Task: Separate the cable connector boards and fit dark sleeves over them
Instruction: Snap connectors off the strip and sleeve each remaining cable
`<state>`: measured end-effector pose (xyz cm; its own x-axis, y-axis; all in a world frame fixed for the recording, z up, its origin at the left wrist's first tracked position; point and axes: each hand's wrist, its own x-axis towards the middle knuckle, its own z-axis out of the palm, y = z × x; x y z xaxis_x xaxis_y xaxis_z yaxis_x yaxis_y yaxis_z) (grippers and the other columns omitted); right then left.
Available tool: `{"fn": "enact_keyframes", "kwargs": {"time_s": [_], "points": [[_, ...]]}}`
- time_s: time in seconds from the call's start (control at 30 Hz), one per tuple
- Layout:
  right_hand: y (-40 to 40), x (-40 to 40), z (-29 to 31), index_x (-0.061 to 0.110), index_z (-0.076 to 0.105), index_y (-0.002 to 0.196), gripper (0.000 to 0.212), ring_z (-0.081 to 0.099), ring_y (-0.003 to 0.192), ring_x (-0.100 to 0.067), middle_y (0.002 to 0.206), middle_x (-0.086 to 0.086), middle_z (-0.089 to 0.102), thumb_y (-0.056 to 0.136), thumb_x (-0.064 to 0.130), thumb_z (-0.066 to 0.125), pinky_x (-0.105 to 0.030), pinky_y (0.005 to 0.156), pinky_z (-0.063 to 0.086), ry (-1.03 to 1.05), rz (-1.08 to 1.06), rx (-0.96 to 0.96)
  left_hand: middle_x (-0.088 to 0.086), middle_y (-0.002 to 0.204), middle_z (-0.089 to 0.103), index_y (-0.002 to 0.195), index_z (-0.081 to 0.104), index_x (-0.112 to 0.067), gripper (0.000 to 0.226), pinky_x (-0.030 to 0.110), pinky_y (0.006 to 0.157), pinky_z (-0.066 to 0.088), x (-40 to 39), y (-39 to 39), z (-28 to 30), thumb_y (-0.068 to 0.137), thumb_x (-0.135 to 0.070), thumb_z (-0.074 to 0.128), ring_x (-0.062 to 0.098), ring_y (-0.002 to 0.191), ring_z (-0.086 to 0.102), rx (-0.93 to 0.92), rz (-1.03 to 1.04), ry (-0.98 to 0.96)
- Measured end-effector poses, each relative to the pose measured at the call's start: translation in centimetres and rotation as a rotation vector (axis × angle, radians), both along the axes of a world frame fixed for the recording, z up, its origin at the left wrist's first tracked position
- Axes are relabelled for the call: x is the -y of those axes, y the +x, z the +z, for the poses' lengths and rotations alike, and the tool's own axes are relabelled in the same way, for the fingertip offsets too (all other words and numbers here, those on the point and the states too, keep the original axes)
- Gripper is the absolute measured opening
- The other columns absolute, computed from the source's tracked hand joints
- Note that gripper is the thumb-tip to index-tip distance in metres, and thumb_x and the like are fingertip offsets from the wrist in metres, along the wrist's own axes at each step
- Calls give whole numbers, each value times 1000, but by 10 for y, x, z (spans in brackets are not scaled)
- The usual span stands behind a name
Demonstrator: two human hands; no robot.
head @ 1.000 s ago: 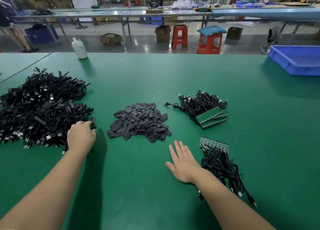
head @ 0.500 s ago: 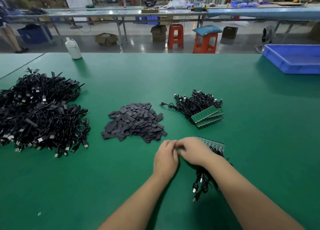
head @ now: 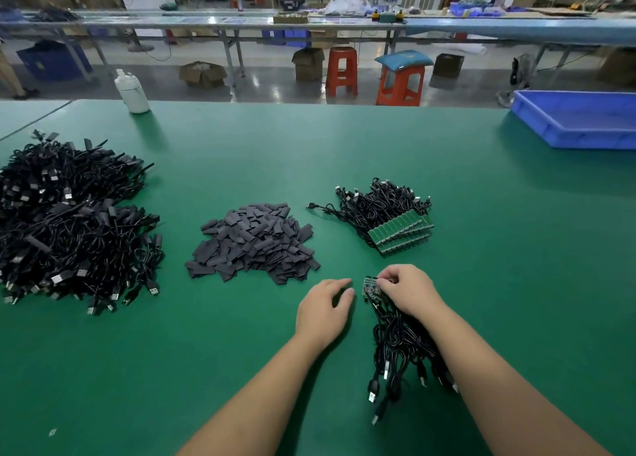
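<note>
Green felt-like mat (head: pixel 344 152) carries everything. The right hand (head: pixel 407 290) pinches a small green board strip (head: pixel 371 287) trailing glossy black cables (head: pixel 399 345) near the front. The left hand (head: pixel 323 309) rests beside it, fingers loosely curled, holding nothing. Flat matte sleeves (head: pixel 253 242) lie heaped just behind.

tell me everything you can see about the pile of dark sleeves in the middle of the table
The pile of dark sleeves is a loose, low heap of many short, flat, matte dark grey strips, like cut flattened tubing, lying at all angles and overlapping. It sits on the green table, between the big heap of black cables and the bundle with green boards, apart from both. Neither hand touches it; the left hand rests just in front of its near right edge.
</note>
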<state>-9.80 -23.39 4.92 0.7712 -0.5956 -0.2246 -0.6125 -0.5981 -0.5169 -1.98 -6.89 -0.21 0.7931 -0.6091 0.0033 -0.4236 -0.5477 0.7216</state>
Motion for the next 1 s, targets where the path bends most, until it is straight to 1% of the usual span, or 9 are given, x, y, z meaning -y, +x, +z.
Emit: {"fn": "enact_keyframes", "kwargs": {"time_s": [0.1,0.23,0.37,0.43,0.53,0.6,0.7,0.87,1.0], "points": [[3,-8,0,39,68,93,11,55,89,-11,90,17,67,93,44,58,-35,93,32,-32,-16,22,-8,128,64,133,58,-33,42,35,108,38,12,-1,12,96,-49,52,12,122,54,-221,8,-28],[4,-14,3,42,67,88,11,53,85,-9,83,20,64,92,48,59,-34,85,26,-78,21,37,-5,89,70,113,70,-22,22,26,81,47,20,-11,19,96,-30,58,14,86,63,-272,34,-120],[1,-14,8,40,70,87,14,55,85,-9,82,19,66,92,47,59,-35,82,24,-118,17,72,-9,66,59,88,70,-20,12,25,60,38,26,-12,26,92,-29,64,10,58,46,-293,74,-125],[-1,-13,11,39,71,88,16,58,87,-10,84,17,69,93,47,58,-34,83,24,-140,12,90,-9,60,54,77,65,-20,17,25,55,35,28,-11,32,89,-31,68,8,53,41,-298,77,-123],[-2,-13,16,38,73,90,19,60,89,-10,85,15,71,94,48,57,-34,85,26,-195,2,121,-5,63,61,76,67,-19,16,25,55,38,32,-10,40,87,-30,71,10,55,45,-270,100,-143],[-2,-13,19,37,73,92,20,59,91,-10,87,15,71,95,48,56,-34,88,28,-248,-7,138,2,71,69,82,72,-16,14,29,62,45,35,-10,45,87,-29,72,15,60,51,-259,109,-152],[-2,-13,21,37,74,95,21,57,96,-12,90,14,71,95,47,56,-34,88,28,-277,-26,157,2,75,72,80,71,-19,14,32,67,52,37,-12,52,87,-31,71,20,65,61,-232,136,-122],[-2,-17,20,35,75,91,23,56,99,-13,83,12,70,97,42,55,-35,89,28,-319,-51,169,-4,75,69,73,64,-24,18,29,68,50,41,-20,59,88,-35,66,20,74,63,-72,191,-26],[-8,-6,16,39,71,95,19,45,112,-22,95,4,65,97,46,53,-35,84,28,-241,-73,130,-5,77,69,79,65,-21,15,28,65,46,33,-16,56,91,-30,63,18,73,61,-44,219,-51]]}}
